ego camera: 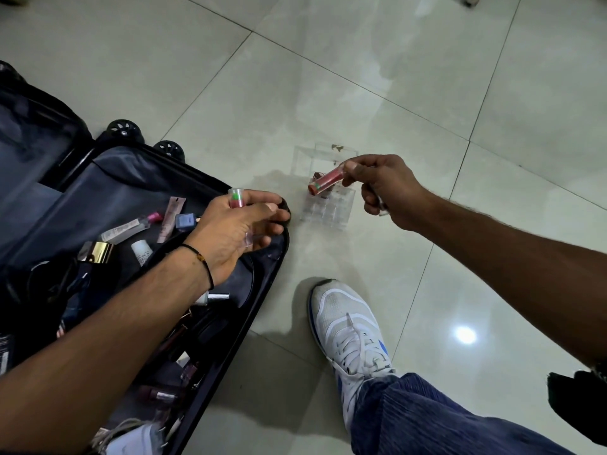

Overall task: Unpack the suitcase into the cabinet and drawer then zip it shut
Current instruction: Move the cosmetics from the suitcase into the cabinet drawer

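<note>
While the suitcase [262, 290] lies open on the tiled floor at the left, I see the left hand [235, 229] over its near corner, fingers curled round a small green-banded tube [236, 201]. The right hand [387, 188] pinches a pink tube [326, 180] by one end, tilted above a clear organiser [328, 208] standing just beside the suitcase. Loose cosmetics [131, 229] lie inside the suitcase.
</note>
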Demonstrator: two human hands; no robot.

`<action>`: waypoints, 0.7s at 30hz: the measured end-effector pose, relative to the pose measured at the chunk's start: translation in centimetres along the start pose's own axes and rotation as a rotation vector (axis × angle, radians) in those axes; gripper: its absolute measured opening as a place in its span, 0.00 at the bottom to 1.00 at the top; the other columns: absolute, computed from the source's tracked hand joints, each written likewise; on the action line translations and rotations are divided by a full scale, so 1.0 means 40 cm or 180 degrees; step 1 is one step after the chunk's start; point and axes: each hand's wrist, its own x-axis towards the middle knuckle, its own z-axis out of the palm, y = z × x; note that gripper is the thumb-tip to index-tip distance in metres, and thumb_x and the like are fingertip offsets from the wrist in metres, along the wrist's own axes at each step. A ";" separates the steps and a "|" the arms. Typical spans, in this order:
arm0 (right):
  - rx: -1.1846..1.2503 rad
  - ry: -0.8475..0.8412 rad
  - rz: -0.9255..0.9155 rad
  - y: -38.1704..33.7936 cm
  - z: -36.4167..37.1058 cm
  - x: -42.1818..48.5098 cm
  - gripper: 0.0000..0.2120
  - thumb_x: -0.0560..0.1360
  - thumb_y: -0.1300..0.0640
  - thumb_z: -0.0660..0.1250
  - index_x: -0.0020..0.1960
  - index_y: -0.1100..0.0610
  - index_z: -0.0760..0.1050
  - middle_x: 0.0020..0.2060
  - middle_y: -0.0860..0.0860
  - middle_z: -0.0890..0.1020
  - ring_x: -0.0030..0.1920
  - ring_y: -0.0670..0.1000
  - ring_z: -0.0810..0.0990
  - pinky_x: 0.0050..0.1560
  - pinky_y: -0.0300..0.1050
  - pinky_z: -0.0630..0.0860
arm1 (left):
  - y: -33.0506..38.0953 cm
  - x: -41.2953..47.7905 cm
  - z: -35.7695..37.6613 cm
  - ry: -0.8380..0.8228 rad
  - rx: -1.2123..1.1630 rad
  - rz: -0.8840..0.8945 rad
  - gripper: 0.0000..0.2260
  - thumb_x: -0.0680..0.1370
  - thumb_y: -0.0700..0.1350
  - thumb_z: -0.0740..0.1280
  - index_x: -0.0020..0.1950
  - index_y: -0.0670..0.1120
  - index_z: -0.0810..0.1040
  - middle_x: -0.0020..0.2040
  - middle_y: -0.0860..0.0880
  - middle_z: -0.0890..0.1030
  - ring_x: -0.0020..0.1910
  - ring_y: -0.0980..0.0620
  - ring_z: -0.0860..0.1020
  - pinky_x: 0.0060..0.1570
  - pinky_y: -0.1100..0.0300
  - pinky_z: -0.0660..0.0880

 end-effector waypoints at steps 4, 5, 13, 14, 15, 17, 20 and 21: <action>-0.0183 0.0039 -0.0132 0.008 -0.017 -0.001 0.09 0.81 0.59 0.65 0.53 0.64 0.81 0.41 0.54 0.82 0.24 0.48 0.64 0.25 0.38 0.61 | -0.007 0.004 0.004 0.0045 0.0105 -0.0065 0.11 0.78 0.39 0.68 0.60 0.38 0.79 0.46 0.41 0.85 0.33 0.53 0.78 0.29 0.66 0.72; -0.0166 -0.0032 -0.0167 0.008 -0.017 -0.005 0.09 0.81 0.59 0.65 0.54 0.64 0.81 0.41 0.54 0.82 0.25 0.48 0.64 0.26 0.38 0.61 | -0.008 0.005 0.006 0.0034 0.0116 -0.0084 0.11 0.78 0.39 0.68 0.60 0.39 0.78 0.47 0.41 0.85 0.33 0.54 0.78 0.28 0.66 0.71; -0.0102 -0.0930 -0.0384 -0.013 0.045 -0.050 0.11 0.79 0.61 0.69 0.59 0.63 0.78 0.51 0.63 0.84 0.23 0.48 0.62 0.25 0.38 0.60 | -0.006 0.009 0.020 -0.0043 0.0015 0.0051 0.12 0.78 0.44 0.68 0.60 0.42 0.79 0.49 0.42 0.85 0.33 0.54 0.77 0.29 0.66 0.69; -0.0125 -0.0970 -0.0392 -0.013 0.052 -0.053 0.11 0.78 0.61 0.70 0.59 0.63 0.78 0.50 0.62 0.84 0.23 0.48 0.61 0.25 0.38 0.61 | -0.006 0.011 0.017 0.0014 -0.0022 0.0082 0.11 0.78 0.44 0.68 0.60 0.42 0.79 0.50 0.42 0.85 0.33 0.54 0.77 0.29 0.66 0.69; -0.0167 -0.1011 -0.0395 -0.012 0.056 -0.054 0.10 0.77 0.61 0.71 0.58 0.62 0.78 0.49 0.62 0.83 0.23 0.48 0.61 0.25 0.38 0.61 | -0.006 0.013 0.015 0.0070 -0.0057 0.0113 0.10 0.79 0.44 0.68 0.58 0.43 0.80 0.50 0.42 0.85 0.33 0.54 0.76 0.28 0.66 0.69; -0.0308 -0.1129 -0.0395 -0.013 0.061 -0.059 0.10 0.76 0.63 0.72 0.56 0.60 0.78 0.48 0.62 0.82 0.23 0.48 0.62 0.25 0.38 0.61 | -0.005 0.017 0.010 0.0145 -0.0112 0.0167 0.08 0.79 0.44 0.68 0.55 0.44 0.81 0.49 0.42 0.85 0.33 0.55 0.75 0.28 0.67 0.68; -0.0492 -0.1335 -0.0379 -0.017 0.063 -0.065 0.10 0.75 0.64 0.73 0.55 0.60 0.78 0.43 0.58 0.80 0.23 0.47 0.63 0.26 0.38 0.61 | -0.004 0.023 0.005 0.0173 -0.0082 0.0266 0.09 0.79 0.43 0.67 0.56 0.40 0.81 0.46 0.43 0.83 0.33 0.56 0.74 0.27 0.67 0.68; -0.0514 -0.1351 -0.0358 -0.020 0.063 -0.066 0.09 0.76 0.63 0.72 0.55 0.61 0.78 0.38 0.53 0.79 0.23 0.47 0.63 0.26 0.38 0.61 | -0.004 0.025 0.005 0.0178 -0.0029 0.0299 0.11 0.79 0.43 0.68 0.58 0.38 0.80 0.45 0.43 0.82 0.33 0.56 0.73 0.27 0.67 0.68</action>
